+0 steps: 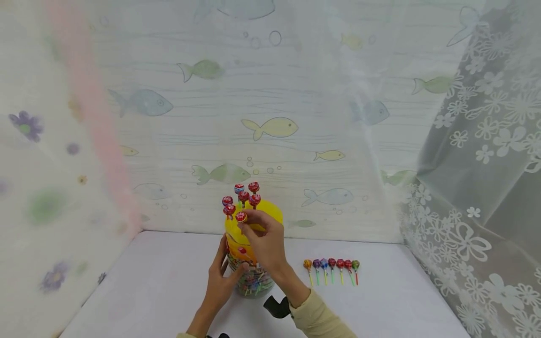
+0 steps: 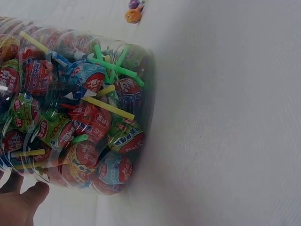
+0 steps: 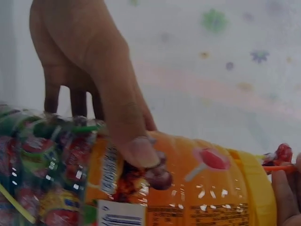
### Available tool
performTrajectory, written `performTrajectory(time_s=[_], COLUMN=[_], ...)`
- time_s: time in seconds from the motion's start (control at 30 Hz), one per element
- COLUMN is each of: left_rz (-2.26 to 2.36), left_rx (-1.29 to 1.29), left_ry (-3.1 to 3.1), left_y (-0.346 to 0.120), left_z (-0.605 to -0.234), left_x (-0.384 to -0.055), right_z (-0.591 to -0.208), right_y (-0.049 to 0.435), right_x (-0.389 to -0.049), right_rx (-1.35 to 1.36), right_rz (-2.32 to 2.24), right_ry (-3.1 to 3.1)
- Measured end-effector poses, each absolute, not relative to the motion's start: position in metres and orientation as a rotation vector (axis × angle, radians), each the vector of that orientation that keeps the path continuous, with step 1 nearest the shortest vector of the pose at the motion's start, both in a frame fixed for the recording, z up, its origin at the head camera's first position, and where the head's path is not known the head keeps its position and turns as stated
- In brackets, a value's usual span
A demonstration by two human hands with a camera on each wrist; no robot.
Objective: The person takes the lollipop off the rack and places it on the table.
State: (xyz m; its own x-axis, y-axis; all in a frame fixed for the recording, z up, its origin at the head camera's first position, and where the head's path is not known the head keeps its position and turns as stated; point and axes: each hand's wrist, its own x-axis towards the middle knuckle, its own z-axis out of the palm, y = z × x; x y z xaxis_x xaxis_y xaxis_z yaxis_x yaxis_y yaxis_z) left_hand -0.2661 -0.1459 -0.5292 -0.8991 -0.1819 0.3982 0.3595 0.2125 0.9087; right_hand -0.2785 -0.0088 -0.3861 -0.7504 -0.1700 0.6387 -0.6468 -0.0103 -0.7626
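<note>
A clear plastic jar (image 1: pixel 253 285) packed with wrapped lollipops stands upright on the table, with an orange label (image 3: pixel 188 165) and a yellow lid (image 1: pixel 272 213). My left hand (image 1: pixel 221 277) grips the jar's left side, its thumb pressed on the label in the right wrist view. Between thumb and fingers, my right hand (image 1: pixel 268 239) pinches a red-wrapped lollipop (image 1: pixel 241 217) at the lid; an orange stick (image 3: pixel 277 168) shows there in the right wrist view. Several other lollipops (image 1: pixel 243 196) stand up from the lid, behind and left of the pinched one.
To the right of the jar, a row of several lollipops (image 1: pixel 332 264) lies on the white table (image 1: pixel 380 300), sticks toward me. Fish-printed curtain (image 1: pixel 270 94) hangs behind the table, with a flowered lace curtain (image 1: pixel 486 188) on the right. A black strap piece (image 1: pixel 276 307) sits by my right wrist.
</note>
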Motion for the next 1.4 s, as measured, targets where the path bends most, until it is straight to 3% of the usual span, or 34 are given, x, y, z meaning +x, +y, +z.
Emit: performTrajectory(time_s=[0.43,0.8,1.4], left_rz=[-1.736,-1.762,-1.784], left_rx=[-0.164,-0.172,-0.176], left_ry=[-2.084,-2.079,-2.072], left_y=[-0.144,-0.146,-0.151], left_z=[-0.529,-0.526,-0.53], left_x=[-0.265,-0.265,-0.27], right_z=[-0.392,-0.374,-0.402], right_y=[-0.009,-0.001,0.028], right_x=[-0.277,-0.27,-0.269], right_rx=[0.841,0.865,0.828], right_rz=[1.802,1.827,1.872], right_ry=[-1.785,-1.571,-1.608])
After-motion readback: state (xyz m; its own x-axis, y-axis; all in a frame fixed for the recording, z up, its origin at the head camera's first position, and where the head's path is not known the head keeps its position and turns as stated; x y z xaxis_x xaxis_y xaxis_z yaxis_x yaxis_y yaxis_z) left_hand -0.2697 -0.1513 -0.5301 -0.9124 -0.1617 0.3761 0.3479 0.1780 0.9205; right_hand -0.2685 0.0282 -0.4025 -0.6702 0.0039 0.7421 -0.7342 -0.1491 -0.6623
